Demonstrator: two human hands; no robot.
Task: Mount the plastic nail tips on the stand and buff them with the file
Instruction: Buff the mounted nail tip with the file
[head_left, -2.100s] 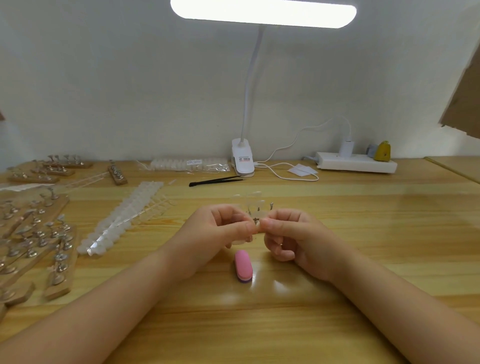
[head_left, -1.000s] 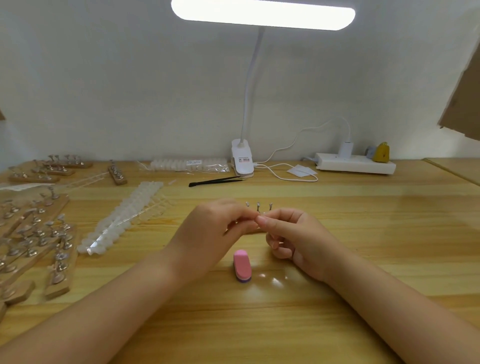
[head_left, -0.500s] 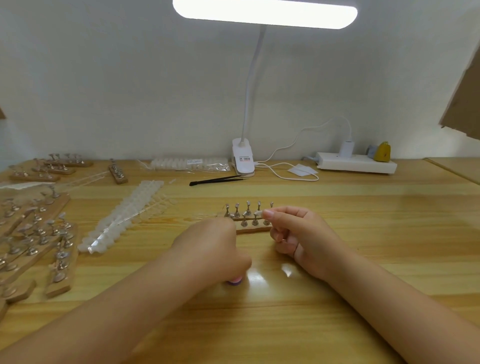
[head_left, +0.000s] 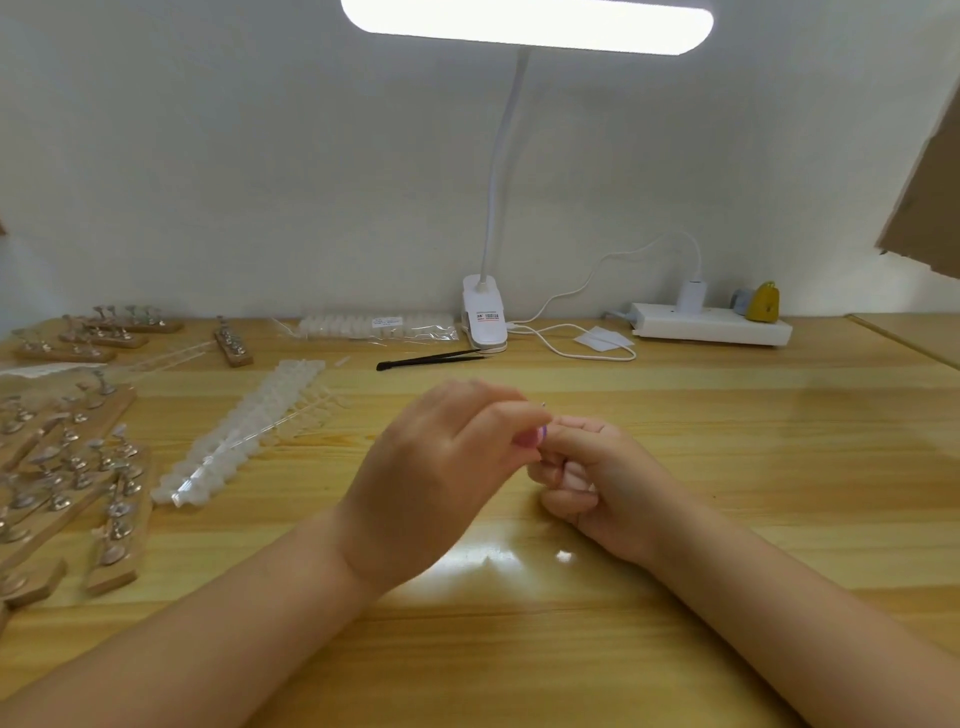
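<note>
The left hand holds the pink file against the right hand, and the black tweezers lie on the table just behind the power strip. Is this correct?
Not quite. In the head view the black tweezers lie in front of the lamp's clip base, well left of the power strip. The left hand does hold the pink file against the right hand.

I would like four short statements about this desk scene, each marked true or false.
1. The left hand holds the pink file. True.
2. The black tweezers lie in the right hand. False: they lie on the table, near the lamp clip.
3. The lamp is switched off. False: it is lit.
4. Wooden stands with metal holders lie at the left. True.
</note>
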